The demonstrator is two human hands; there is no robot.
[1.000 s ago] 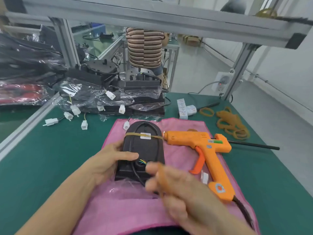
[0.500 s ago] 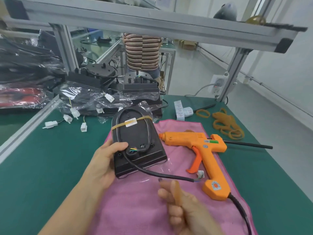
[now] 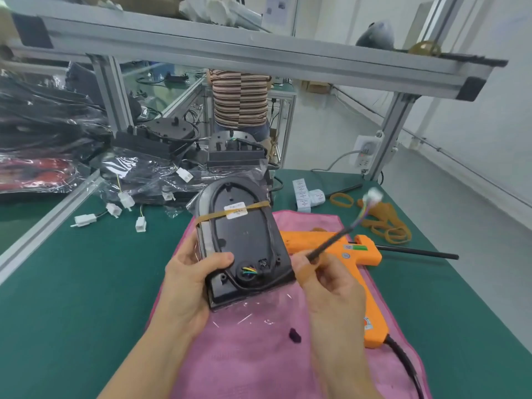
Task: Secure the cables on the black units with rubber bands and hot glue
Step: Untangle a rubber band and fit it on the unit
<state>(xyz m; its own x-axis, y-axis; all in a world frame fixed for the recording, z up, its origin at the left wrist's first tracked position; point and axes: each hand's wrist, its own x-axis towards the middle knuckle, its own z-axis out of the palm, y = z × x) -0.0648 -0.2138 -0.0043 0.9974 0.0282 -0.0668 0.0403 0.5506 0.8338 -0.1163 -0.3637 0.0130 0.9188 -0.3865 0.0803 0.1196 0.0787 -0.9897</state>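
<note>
Since the earlier frame, the black unit has been lifted and tilted, gripped by the left hand. The cable is pinched in the right hand, running up and right from that grip; a rubber band is looped on its finger.

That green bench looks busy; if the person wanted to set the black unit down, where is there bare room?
Bare green mat lies left of the pink cloth, below the white connectors. The cloth's near part is free too. Crowded: bagged units at the back, glue gun and rubber bands to the right.
</note>
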